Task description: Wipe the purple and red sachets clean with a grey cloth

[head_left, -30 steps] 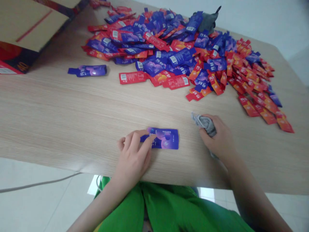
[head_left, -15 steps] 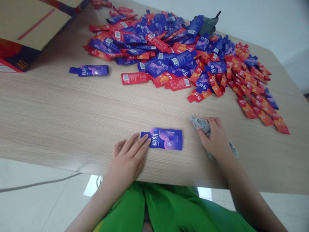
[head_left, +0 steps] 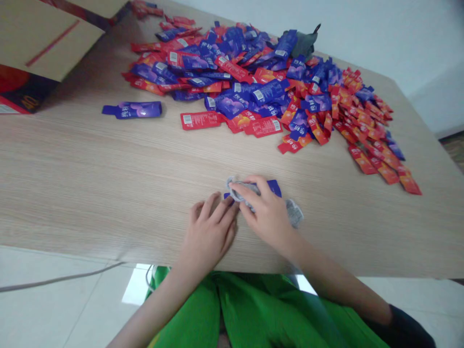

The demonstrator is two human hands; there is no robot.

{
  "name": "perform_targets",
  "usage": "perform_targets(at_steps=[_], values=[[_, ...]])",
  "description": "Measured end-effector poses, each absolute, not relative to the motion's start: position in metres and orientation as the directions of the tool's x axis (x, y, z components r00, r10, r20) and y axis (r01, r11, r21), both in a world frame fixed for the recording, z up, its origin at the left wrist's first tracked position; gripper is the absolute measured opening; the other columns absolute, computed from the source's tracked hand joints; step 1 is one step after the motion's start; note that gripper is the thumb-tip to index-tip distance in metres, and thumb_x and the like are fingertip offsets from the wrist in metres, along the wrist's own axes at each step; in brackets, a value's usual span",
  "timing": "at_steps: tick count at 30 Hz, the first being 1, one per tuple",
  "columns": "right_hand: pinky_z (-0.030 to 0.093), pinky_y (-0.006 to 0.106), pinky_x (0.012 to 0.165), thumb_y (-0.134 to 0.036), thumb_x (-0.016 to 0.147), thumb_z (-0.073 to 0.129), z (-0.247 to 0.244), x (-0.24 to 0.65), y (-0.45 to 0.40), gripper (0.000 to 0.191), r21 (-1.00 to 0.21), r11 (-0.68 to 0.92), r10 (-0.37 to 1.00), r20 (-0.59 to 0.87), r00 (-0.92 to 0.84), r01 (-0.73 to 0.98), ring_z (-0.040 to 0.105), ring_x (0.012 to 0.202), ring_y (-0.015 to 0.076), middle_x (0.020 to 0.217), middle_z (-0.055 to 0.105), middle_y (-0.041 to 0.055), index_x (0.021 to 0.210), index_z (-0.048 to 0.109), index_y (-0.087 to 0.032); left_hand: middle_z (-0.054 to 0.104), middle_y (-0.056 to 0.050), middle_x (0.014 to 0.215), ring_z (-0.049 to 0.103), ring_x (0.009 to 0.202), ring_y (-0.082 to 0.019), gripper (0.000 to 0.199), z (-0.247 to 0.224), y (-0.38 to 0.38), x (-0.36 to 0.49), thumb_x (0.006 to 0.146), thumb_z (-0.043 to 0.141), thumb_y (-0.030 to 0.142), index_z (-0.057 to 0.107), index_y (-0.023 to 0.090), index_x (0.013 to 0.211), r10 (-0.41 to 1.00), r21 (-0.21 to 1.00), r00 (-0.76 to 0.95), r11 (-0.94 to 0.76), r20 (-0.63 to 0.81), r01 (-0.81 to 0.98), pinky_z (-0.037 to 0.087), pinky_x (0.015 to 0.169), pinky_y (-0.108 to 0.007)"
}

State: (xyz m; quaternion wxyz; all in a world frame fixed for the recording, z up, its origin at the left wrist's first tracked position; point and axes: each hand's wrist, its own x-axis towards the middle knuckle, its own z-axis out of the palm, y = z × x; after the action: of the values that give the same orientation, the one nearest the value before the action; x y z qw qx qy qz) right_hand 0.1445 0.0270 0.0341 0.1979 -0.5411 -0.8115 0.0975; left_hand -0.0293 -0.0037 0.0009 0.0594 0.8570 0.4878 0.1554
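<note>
A purple pouch (head_left: pixel 274 187) lies flat near the table's front edge, mostly covered by a grey cloth (head_left: pixel 294 213) and my right hand. My right hand (head_left: pixel 270 212) is closed on the cloth and presses it onto the pouch. My left hand (head_left: pixel 210 232) rests beside it, fingertips at the pouch's narrow left end, fingers spread and partly bent. The two hands are nearly touching at the fingertips.
A large pile of red and purple pouches (head_left: pixel 232 104) spreads across the back of the table (head_left: pixel 108 193). One purple pouch (head_left: pixel 132 110) lies apart at the left. An open cardboard box (head_left: pixel 47 38) stands at the back left. A dark grey cloth item (head_left: pixel 304 46) sits behind the pile.
My right hand has moved left with the grey cloth, from the bare table onto the purple pouch. My left hand has shifted slightly right. The view has tilted a little.
</note>
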Motion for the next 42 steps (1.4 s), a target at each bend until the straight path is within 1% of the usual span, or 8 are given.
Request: perform_targets(at_steps=[3,6,9,16,21,34,37,42], values=[[0.047,0.043,0.085,-0.023,0.094,0.055,0.019,0.133,0.026,0.038,-0.238,0.372,0.926,0.167,-0.339,0.897,0.057,0.104,0.0262,0.13,0.058,0.0086,0.13,0.063,-0.03,0.066,-0.008,0.134,0.047,0.135,-0.034,0.03,0.001,-0.004,-0.03,0.099,0.046,0.028,0.066,0.021,0.121,0.862,0.272,0.468,-0.506,0.195,0.819,0.037,0.1,-0.053],[0.038,0.049,0.091,-0.032,0.095,0.057,0.013,0.134,0.029,0.035,-0.165,0.361,0.926,0.178,-0.332,0.918,0.05,0.113,0.0301,0.133,0.057,0.0095,0.129,0.064,-0.032,0.065,-0.007,0.136,0.048,0.135,-0.033,0.032,0.0,-0.005,-0.031,0.099,0.046,0.025,0.064,0.021,0.125,0.869,0.276,0.452,-0.492,0.199,0.825,0.038,0.1,-0.052],[0.035,0.048,0.094,-0.029,0.096,0.056,0.013,0.138,0.032,0.036,-0.162,0.384,0.918,0.174,-0.356,0.909,0.049,0.116,0.0291,0.133,0.058,0.0101,0.131,0.063,-0.03,0.064,-0.007,0.139,0.049,0.134,-0.033,0.035,-0.002,-0.005,-0.03,0.098,0.046,0.023,0.062,0.021,0.129,0.864,0.254,0.457,-0.5,0.212,0.828,0.038,0.099,-0.052],[0.036,0.045,0.093,-0.026,0.095,0.054,0.009,0.141,0.034,0.041,-0.168,0.345,0.93,0.192,-0.313,0.923,0.051,0.113,0.0275,0.14,0.056,0.0079,0.136,0.06,-0.028,0.059,-0.005,0.145,0.049,0.136,-0.033,0.043,-0.002,-0.006,-0.031,0.097,0.046,0.022,0.058,0.023,0.139,0.864,0.237,0.463,-0.501,0.2,0.832,0.038,0.099,-0.053],[0.035,0.048,0.095,-0.03,0.096,0.053,0.007,0.15,0.035,0.04,-0.12,0.267,0.943,0.235,-0.234,0.956,0.048,0.12,0.031,0.148,0.051,0.0093,0.135,0.061,-0.027,0.058,-0.003,0.147,0.048,0.136,-0.034,0.046,-0.002,-0.007,-0.03,0.097,0.046,0.02,0.055,0.023,0.142,0.866,0.245,0.462,-0.498,0.189,0.832,0.038,0.099,-0.053],[0.04,0.048,0.088,-0.028,0.096,0.049,-0.006,0.199,0.045,0.04,-0.091,0.052,0.958,0.285,-0.024,0.995,0.053,0.11,0.0319,0.132,0.059,0.0138,0.133,0.063,-0.021,0.058,-0.004,0.146,0.047,0.136,-0.035,0.046,-0.002,-0.006,-0.031,0.097,0.048,0.021,0.053,0.025,0.143,0.86,0.25,0.475,-0.51,0.188,0.823,0.038,0.098,-0.054],[0.043,0.049,0.087,-0.03,0.097,0.047,-0.008,0.221,0.049,0.039,-0.129,0.049,0.958,0.286,-0.01,0.99,0.055,0.107,0.0315,0.128,0.059,0.0147,0.131,0.064,-0.02,0.057,-0.005,0.147,0.046,0.137,-0.036,0.048,-0.002,-0.006,-0.031,0.096,0.049,0.02,0.053,0.024,0.144,0.859,0.252,0.478,-0.511,0.182,0.822,0.038,0.098,-0.055],[0.048,0.045,0.092,-0.02,0.096,0.041,0.012,0.216,0.055,0.043,-0.422,0.244,0.905,0.423,-0.049,0.873,0.057,0.102,0.025,0.111,0.058,0.0114,0.136,0.058,-0.02,0.054,-0.005,0.15,0.045,0.138,-0.035,0.047,-0.001,-0.006,-0.031,0.097,0.045,0.022,0.052,0.021,0.144,0.853,0.237,0.488,-0.521,0.188,0.82,0.038,0.1,-0.055]])
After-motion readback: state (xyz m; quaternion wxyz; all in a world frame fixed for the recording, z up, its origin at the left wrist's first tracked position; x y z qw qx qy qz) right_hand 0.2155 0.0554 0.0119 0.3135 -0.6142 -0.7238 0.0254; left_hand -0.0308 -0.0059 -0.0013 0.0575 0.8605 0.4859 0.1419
